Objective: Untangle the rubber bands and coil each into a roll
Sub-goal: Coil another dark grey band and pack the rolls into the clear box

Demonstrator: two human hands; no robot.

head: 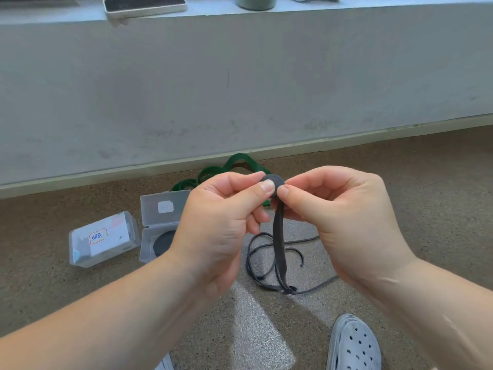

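Head view. Nearest the lens, a grey perforated shoe (pixel 354 345) stands on the speckled floor (pixel 440 196), below both forearms. The left hand (pixel 221 217) and right hand (pixel 344 217) meet at mid-frame, raised off the floor. Each grip is closed in a thumb-and-fingertip pinch on the small dark roll (pixel 273 182), one from each side, apparently so the turns cannot spring loose. The unwound dark band (pixel 279 236) hangs down from the roll and ends in slack loops on the floor, which should let it feed freely. Judged stage: coil started, most of the length outstanding. A green band (pixel 237 162) lies heaped by the wall base, uncoiled. An open clear box (pixel 148 249) holding a dark round shape, likely a finished roll, sits beside a closed labelled box (pixel 104 239), left of the hands.
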